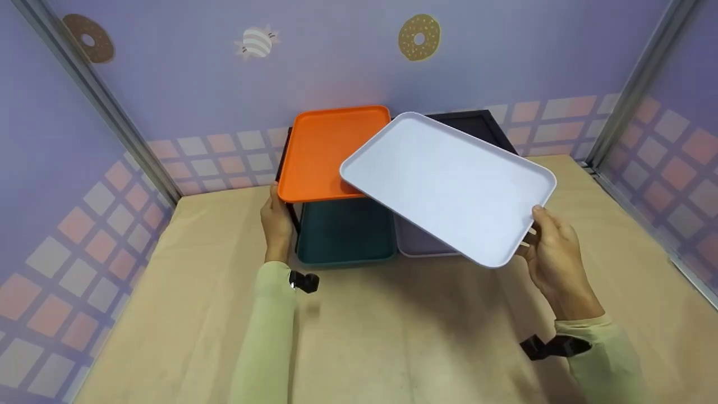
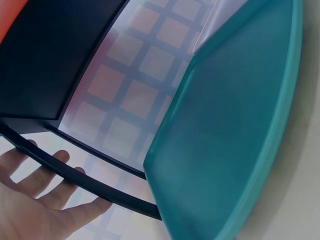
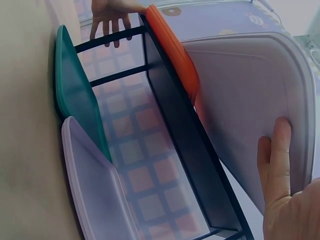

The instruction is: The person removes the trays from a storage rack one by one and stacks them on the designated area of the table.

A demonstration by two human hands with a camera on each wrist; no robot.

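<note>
My right hand (image 1: 555, 258) pinches a white rectangular tray (image 1: 449, 185) at its near right corner, thumb on the rim and fingers (image 3: 281, 155) against its underside. The tray is raised and tilted over the right part of a black rack (image 1: 477, 126), overlapping an orange tray (image 1: 336, 151) in the head view. The orange tray lies on the rack's left top. At the rack's left side, my left hand (image 1: 276, 224) has its thumb by the orange tray's corner. Its fingers (image 2: 60, 192) extend fairly straight against the black leg (image 2: 100, 186).
Under the rack, a dark green tray (image 1: 348, 233) lies on the left beside a pale lilac tray (image 1: 420, 241). The rack stands on a beige covered table (image 1: 359, 336) against a purple patterned wall (image 1: 336, 56). Metal posts (image 1: 634, 90) mark the corners.
</note>
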